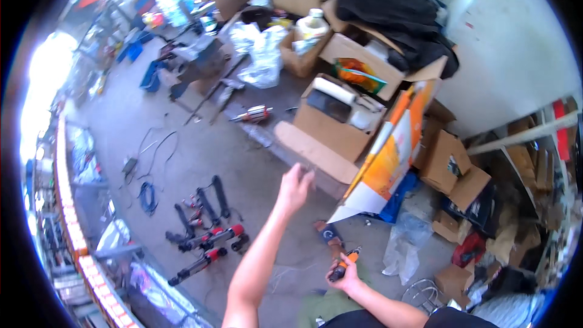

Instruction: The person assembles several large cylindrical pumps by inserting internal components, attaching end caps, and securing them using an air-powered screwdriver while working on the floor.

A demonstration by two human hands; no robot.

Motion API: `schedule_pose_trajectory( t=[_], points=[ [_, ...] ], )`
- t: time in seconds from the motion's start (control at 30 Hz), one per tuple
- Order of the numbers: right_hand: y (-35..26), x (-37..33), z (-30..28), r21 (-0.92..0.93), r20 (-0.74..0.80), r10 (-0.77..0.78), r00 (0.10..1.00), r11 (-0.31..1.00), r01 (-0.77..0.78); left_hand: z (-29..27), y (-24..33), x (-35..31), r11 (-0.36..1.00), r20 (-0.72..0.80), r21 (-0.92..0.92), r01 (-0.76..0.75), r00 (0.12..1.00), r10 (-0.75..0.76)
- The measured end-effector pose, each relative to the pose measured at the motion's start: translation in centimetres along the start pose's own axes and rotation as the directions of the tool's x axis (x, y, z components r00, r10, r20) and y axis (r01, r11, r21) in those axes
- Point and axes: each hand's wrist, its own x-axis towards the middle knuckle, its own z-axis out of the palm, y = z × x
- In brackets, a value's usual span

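My left hand [296, 189] reaches forward with its fingers curled together, beside the front flap of an open cardboard box [331, 127]. Whether something small sits in that pinch is too blurred to tell. Low in the view, my right hand [346, 278] is wrapped round an orange-and-black handheld power tool [346, 262], its metal tip pointing up and to the right. In the open box lie a white roll [334, 90] and a dark flat item. An orange, yellow and white printed carton panel [388, 158] stands tilted at the box's right side.
Several black-and-red power tools [212, 238] lie on the grey floor at left, near a coiled blue cable [147, 198]. A red-and-silver motor rotor [255, 114] rests by the boxes. A clear plastic bag [405, 246] and cartons [446, 161] crowd the right, beside shelving.
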Motion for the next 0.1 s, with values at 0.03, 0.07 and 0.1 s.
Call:
schedule_pose_trajectory(
  t=[0.03,0.07,0.1],
  points=[
    [0.2,-0.1,0.3,-0.037,-0.014,0.004,1.0,0.999,-0.004,-1.4,2.4,-4.1,0.983,-0.068,-0.179,-0.036,0.997,0.025],
    [1.2,-0.5,0.5,-0.081,-0.032,0.037,0.999,0.996,-0.039,-3.8,6.4,-9.3,0.938,-0.09,-0.333,0.1,0.986,-0.137],
    [3.0,-1.1,1.0,-0.168,-0.068,0.063,0.996,0.983,-0.074,-7.0,7.4,-13.2,0.947,-0.183,-0.306,0.103,0.969,-0.164]
  ],
)
